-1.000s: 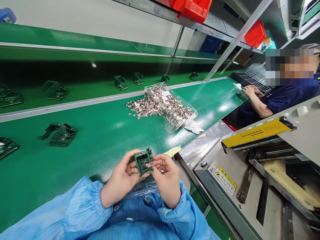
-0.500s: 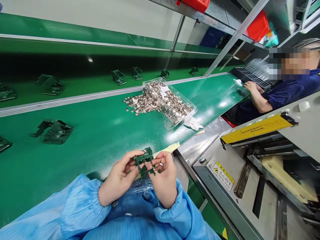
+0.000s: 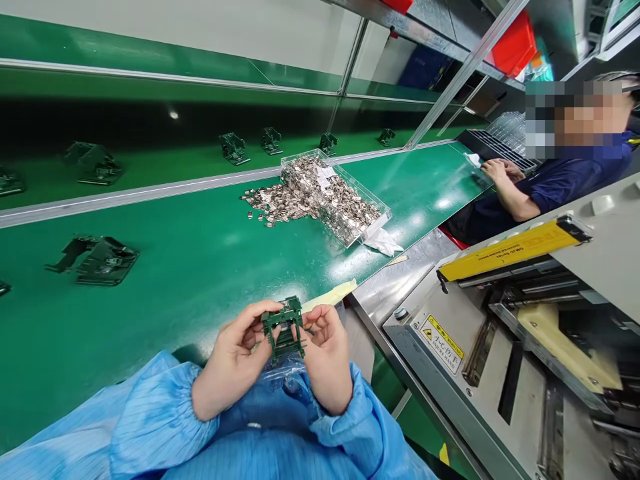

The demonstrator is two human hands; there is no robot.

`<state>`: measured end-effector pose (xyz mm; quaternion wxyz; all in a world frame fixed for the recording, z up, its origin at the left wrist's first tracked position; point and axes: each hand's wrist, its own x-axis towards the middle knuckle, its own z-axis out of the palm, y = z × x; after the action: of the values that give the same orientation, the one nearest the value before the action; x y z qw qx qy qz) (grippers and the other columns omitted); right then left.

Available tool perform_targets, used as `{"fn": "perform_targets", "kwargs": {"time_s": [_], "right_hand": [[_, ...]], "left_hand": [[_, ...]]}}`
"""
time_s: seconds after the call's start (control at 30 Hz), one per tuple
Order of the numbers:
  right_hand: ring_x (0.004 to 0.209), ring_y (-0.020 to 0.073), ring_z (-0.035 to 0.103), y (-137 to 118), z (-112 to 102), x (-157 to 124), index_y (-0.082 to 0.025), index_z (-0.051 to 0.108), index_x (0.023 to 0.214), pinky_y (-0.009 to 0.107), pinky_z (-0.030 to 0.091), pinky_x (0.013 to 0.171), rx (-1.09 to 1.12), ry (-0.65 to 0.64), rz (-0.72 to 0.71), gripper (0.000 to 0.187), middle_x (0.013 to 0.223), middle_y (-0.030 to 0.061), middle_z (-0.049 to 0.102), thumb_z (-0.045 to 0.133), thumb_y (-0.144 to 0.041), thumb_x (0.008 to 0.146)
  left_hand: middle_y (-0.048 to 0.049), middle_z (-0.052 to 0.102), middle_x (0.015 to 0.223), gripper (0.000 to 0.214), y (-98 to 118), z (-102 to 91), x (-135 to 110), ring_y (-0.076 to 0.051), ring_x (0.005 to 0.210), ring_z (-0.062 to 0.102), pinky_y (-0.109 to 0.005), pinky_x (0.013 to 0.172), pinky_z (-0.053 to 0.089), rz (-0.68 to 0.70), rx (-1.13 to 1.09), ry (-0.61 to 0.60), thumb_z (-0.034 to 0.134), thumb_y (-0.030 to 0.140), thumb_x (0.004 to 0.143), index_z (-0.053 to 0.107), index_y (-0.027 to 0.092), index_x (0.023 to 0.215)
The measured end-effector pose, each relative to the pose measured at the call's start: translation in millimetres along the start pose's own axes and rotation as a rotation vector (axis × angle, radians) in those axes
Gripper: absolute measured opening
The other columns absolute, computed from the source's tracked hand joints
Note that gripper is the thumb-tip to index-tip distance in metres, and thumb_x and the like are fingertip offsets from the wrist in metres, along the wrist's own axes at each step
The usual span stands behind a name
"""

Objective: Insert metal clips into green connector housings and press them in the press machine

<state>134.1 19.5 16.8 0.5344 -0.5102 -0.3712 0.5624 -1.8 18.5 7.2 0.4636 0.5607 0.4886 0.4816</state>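
A dark green plastic frame (image 3: 285, 328), with open slots and thin upright legs, is held low above the bench's near edge. My left hand (image 3: 235, 353) grips its left side between thumb and fingers. On the other side, my right hand (image 3: 325, 350) pinches it, the thumb pressed against the leg nearest me. Whether a small piece sits between the right fingertips cannot be made out. Beyond my hands, a clear tray (image 3: 373, 230) lies heaped with small shiny metal pieces (image 3: 345, 203). More metal pieces (image 3: 285, 205) have spilled off its left side.
Similar green frames (image 3: 107, 261) lie on the green bench (image 3: 190, 257) at left and on the belt (image 3: 175, 150) behind. White tissue (image 3: 384, 241) touches the tray. A machine with a hand-injury warning label (image 3: 441, 343) stands at right. Farther back, a co-worker (image 3: 530, 183) handles something small.
The green frame has turned a little in my hands, its open side now facing me more squarely. The right thumb has shifted slightly against it. The whole view has moved slightly.
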Motion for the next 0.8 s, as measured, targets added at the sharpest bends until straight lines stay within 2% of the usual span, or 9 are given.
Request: {"fn": "perform_targets", "kwargs": {"time_s": [0.17,0.3,0.4,0.5,0.57,0.67,0.8], "right_hand": [[0.061,0.0107,0.047,4.9,-1.9,-2.4,-0.022,0.039,0.074,0.021,0.04,0.057,0.067,-0.009,0.022,0.038,0.068,-0.0048,0.051,0.076,-0.027,0.067],[0.066,0.0121,0.051,13.9,-12.9,-19.8,-0.021,0.047,0.082,0.023,0.044,0.062,0.059,0.042,-0.027,0.03,0.075,-0.002,0.054,0.074,-0.033,0.075],[0.067,0.0136,0.055,34.4,-26.0,-40.5,-0.02,0.056,0.088,0.026,0.047,0.062,-0.017,0.135,-0.024,0.025,0.079,0.001,0.058,0.065,-0.043,0.084],[0.062,0.0148,0.055,59.2,-34.6,-47.9,-0.017,0.061,0.085,0.027,0.049,0.058,-0.069,0.181,0.057,0.036,0.071,0.0016,0.058,0.066,-0.053,0.08],[0.061,0.0151,0.054,69.7,-34.1,-40.0,-0.016,0.063,0.085,0.026,0.048,0.055,-0.055,0.226,0.074,0.043,0.069,0.0013,0.058,0.07,-0.057,0.073],[0.059,0.0137,0.052,73.1,-24.9,-16.6,-0.016,0.061,0.076,0.023,0.045,0.051,-0.044,0.287,0.003,0.047,0.064,-0.0004,0.056,0.07,-0.061,0.068],[0.047,0.0104,0.043,73.1,-10.4,6.2,-0.017,0.053,0.061,0.021,0.036,0.043,-0.059,0.349,-0.058,0.05,0.051,-0.0038,0.047,0.061,-0.064,0.075]], "left_hand": [[-0.0008,0.066,0.089,0.025,-0.1,2.0,-4.7,-0.012,0.07,0.064,-0.02,0.059,0.053,-0.015,-0.018,-0.037,0.057,0.022,0.084,0.056,0.027,0.109],[-0.0027,0.066,0.095,0.027,0.2,3.1,-8.1,-0.012,0.072,0.064,-0.02,0.06,0.053,-0.028,-0.028,-0.085,0.058,0.02,0.082,0.057,0.024,0.109],[-0.0018,0.065,0.091,0.03,2.0,7.1,2.1,-0.012,0.072,0.063,-0.02,0.063,0.052,-0.041,-0.061,0.026,0.063,0.02,0.078,0.055,0.021,0.107],[-0.0014,0.065,0.087,0.035,2.5,21.5,24.3,-0.013,0.078,0.064,-0.022,0.069,0.053,-0.04,-0.171,0.117,0.068,0.023,0.072,0.052,0.019,0.102],[-0.0029,0.066,0.09,0.037,0.3,36.2,39.7,-0.015,0.084,0.066,-0.024,0.074,0.053,-0.03,-0.243,0.059,0.069,0.025,0.07,0.05,0.018,0.102],[-0.0046,0.066,0.095,0.041,-6.3,55.1,53.8,-0.017,0.092,0.066,-0.027,0.079,0.052,-0.037,-0.331,-0.05,0.069,0.027,0.07,0.047,0.018,0.104],[-0.0044,0.065,0.095,0.043,-14.1,57.2,50.2,-0.017,0.092,0.066,-0.028,0.082,0.052,-0.05,-0.352,-0.037,0.07,0.026,0.07,0.046,0.018,0.106]]}}
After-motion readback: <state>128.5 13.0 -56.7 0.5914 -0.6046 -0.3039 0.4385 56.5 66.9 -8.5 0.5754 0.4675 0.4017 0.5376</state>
